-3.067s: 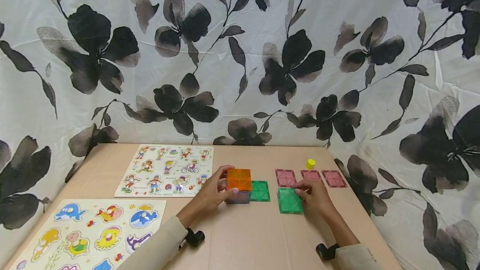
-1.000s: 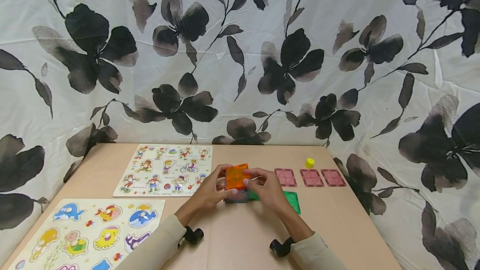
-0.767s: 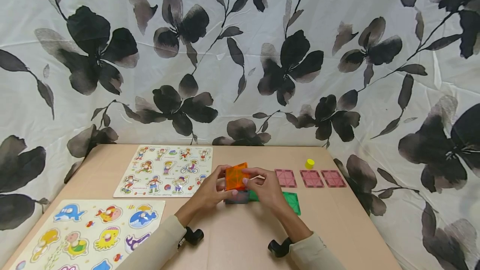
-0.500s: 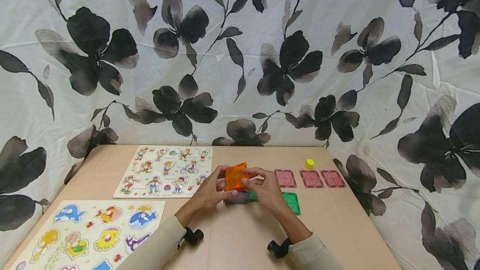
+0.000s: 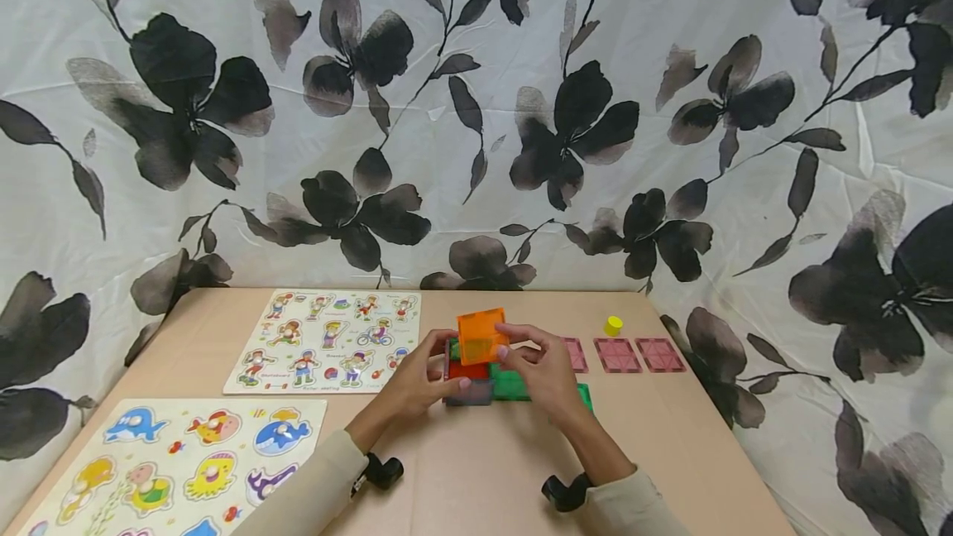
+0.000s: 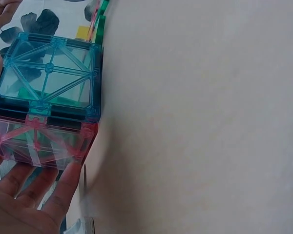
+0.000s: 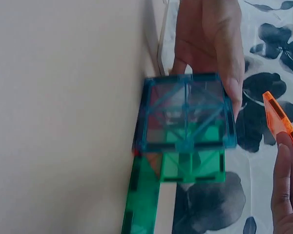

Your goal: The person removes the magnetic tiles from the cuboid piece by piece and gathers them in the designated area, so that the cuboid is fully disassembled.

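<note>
In the head view my left hand grips an open-topped box of see-through magnetic tiles from its left side. Its near wall is a blue tile, and a pink tile forms the side against my left fingers. A green tile shows behind the blue one. Above the box, my right hand pinches an orange magnetic tile by its right edge, tilted and apart from the box. Flat on the table beside the box is a green tile. Another green tile is mostly hidden by my right hand.
Three pink tiles lie in a row at the back right, among them a middle one. A small yellow round piece sits behind them. To the left are a board with children pictures and one with sea animals.
My right hand has left the right green tile, come over to the box and lifted the orange tile off its top, exposing the inside. My left hand has stayed on the box.
</note>
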`<state>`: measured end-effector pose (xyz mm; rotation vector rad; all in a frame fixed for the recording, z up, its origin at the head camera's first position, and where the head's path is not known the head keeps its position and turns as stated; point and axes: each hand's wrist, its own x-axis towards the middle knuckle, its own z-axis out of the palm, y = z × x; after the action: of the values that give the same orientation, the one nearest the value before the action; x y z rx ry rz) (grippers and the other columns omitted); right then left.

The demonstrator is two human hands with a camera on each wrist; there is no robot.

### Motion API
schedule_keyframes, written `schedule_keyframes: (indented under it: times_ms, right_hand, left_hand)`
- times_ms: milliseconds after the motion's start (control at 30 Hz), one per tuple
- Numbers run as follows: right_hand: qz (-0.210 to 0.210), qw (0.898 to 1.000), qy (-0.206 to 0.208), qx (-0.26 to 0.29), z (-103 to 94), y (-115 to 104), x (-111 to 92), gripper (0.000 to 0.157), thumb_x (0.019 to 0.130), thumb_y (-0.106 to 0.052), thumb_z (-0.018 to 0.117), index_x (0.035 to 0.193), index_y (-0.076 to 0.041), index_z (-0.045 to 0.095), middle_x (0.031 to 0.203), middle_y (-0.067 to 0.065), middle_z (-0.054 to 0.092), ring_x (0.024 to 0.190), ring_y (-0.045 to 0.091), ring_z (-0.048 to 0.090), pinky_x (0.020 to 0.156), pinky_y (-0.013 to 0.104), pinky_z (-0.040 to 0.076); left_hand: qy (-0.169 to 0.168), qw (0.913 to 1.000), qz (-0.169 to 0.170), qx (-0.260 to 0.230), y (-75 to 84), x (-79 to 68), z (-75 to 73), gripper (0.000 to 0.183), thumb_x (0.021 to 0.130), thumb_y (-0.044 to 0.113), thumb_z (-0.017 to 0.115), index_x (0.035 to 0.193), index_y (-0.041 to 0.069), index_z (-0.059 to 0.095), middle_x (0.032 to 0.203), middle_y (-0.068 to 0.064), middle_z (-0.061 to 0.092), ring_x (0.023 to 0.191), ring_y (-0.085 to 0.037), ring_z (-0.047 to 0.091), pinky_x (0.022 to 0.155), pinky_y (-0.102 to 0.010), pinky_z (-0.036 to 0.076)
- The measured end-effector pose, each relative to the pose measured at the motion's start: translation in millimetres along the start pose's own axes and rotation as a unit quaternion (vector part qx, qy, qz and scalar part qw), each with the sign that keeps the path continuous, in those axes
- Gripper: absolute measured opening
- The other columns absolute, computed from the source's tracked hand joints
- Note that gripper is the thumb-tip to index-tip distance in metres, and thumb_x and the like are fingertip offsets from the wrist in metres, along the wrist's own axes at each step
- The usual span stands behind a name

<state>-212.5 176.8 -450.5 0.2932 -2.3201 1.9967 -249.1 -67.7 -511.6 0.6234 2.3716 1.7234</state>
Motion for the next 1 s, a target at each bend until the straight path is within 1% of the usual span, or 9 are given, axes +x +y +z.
schedule_keyframes:
  times_ms: [100, 200, 333, 467, 567, 633, 700, 867, 1000]
  right_hand:
    - [0.002, 1.0, 0.007, 0.003, -10.0, 1, -2, 0.033, 0.099, -0.005, 0.073, 0.131, -0.013, 0.074, 0.12, 0.019, 0.065, 0.095, 0.03, 0.08, 0.086, 0.031, 0.066]
    - [0.009, 1.0, 0.014, 0.006, -20.7, 4, -5, 0.033, 0.099, -0.007, 0.074, 0.132, -0.011, 0.073, 0.121, 0.02, 0.066, 0.097, 0.033, 0.079, 0.086, 0.031, 0.066]
    - [0.025, 0.999, 0.031, 0.003, -35.2, 9, -9, 0.035, 0.1, -0.011, 0.074, 0.134, -0.012, 0.072, 0.125, 0.018, 0.067, 0.099, 0.031, 0.079, 0.087, 0.031, 0.065]
    - [0.052, 0.997, 0.057, -0.006, -50.9, 12, -15, 0.034, 0.101, -0.01, 0.073, 0.135, -0.016, 0.072, 0.128, 0.015, 0.069, 0.103, 0.033, 0.078, 0.088, 0.031, 0.065]
    - [0.071, 0.995, 0.072, -0.012, -62.6, 13, -19, 0.035, 0.102, -0.009, 0.07, 0.137, -0.016, 0.071, 0.135, 0.012, 0.067, 0.105, 0.031, 0.079, 0.091, 0.032, 0.064]
    - [0.078, 0.994, 0.078, -0.021, -70.3, 14, -22, 0.036, 0.103, -0.009, 0.069, 0.139, -0.015, 0.07, 0.14, 0.011, 0.064, 0.105, 0.026, 0.079, 0.092, 0.032, 0.064]
    - [0.075, 0.993, 0.082, -0.027, -78.6, 18, -25, 0.037, 0.103, -0.009, 0.07, 0.14, -0.013, 0.069, 0.144, 0.009, 0.061, 0.105, 0.019, 0.079, 0.092, 0.03, 0.063]
    - [0.062, 0.992, 0.102, -0.031, -98.2, 27, -33, 0.039, 0.102, -0.008, 0.07, 0.141, -0.007, 0.067, 0.135, 0.018, 0.061, 0.099, 0.014, 0.08, 0.089, 0.029, 0.064]
    - [0.073, 0.989, 0.123, -0.041, -112.0, 30, -42, 0.04, 0.103, -0.007, 0.069, 0.143, -0.007, 0.066, 0.129, 0.021, 0.062, 0.098, 0.013, 0.08, 0.089, 0.03, 0.064]
  left_hand:
    - [-0.012, 0.9997, 0.008, -0.018, -0.1, 0.1, 0.0, 0.078, 0.093, 0.025, 0.084, 0.158, 0.02, 0.041, 0.155, -0.017, 0.051, 0.147, -0.042, 0.05, 0.115, -0.058, 0.05]
    - [-0.022, 0.9994, 0.014, -0.024, -1.2, 0.6, -0.4, 0.078, 0.095, 0.024, 0.083, 0.159, 0.022, 0.04, 0.157, -0.017, 0.049, 0.148, -0.045, 0.048, 0.114, -0.058, 0.051]
    - [-0.028, 0.9991, 0.019, -0.024, -2.8, 1.6, -1.5, 0.075, 0.096, 0.024, 0.081, 0.159, 0.025, 0.04, 0.158, -0.015, 0.05, 0.149, -0.046, 0.048, 0.117, -0.062, 0.047]
    - [-0.033, 0.999, 0.016, -0.024, -3.4, 2.6, -1.9, 0.078, 0.093, 0.025, 0.084, 0.159, 0.028, 0.04, 0.158, -0.013, 0.05, 0.149, -0.047, 0.048, 0.118, -0.065, 0.044]
    - [-0.034, 0.9991, 0.017, -0.017, -3.5, 2.6, -1.4, 0.08, 0.091, 0.026, 0.086, 0.158, 0.031, 0.041, 0.159, -0.011, 0.05, 0.148, -0.047, 0.05, 0.119, -0.063, 0.044]
    - [-0.034, 0.9992, 0.018, -0.014, -3.1, 2.5, -1.3, 0.081, 0.09, 0.026, 0.087, 0.157, 0.032, 0.042, 0.159, -0.01, 0.05, 0.146, -0.046, 0.052, 0.119, -0.062, 0.045]
    - [-0.034, 0.9991, 0.02, -0.014, -3.1, 2.9, -1.2, 0.08, 0.09, 0.025, 0.087, 0.157, 0.032, 0.043, 0.159, -0.011, 0.05, 0.143, -0.045, 0.055, 0.119, -0.061, 0.045]
    - [-0.035, 0.9991, 0.016, -0.017, -2.8, 4.2, -1.9, 0.081, 0.09, 0.025, 0.087, 0.157, 0.031, 0.043, 0.16, -0.011, 0.048, 0.14, -0.043, 0.057, 0.118, -0.058, 0.047]
    - [-0.037, 0.999, 0.014, -0.019, -2.8, 4.7, -2.3, 0.081, 0.09, 0.026, 0.087, 0.157, 0.031, 0.042, 0.16, -0.011, 0.048, 0.141, -0.042, 0.056, 0.119, -0.057, 0.047]
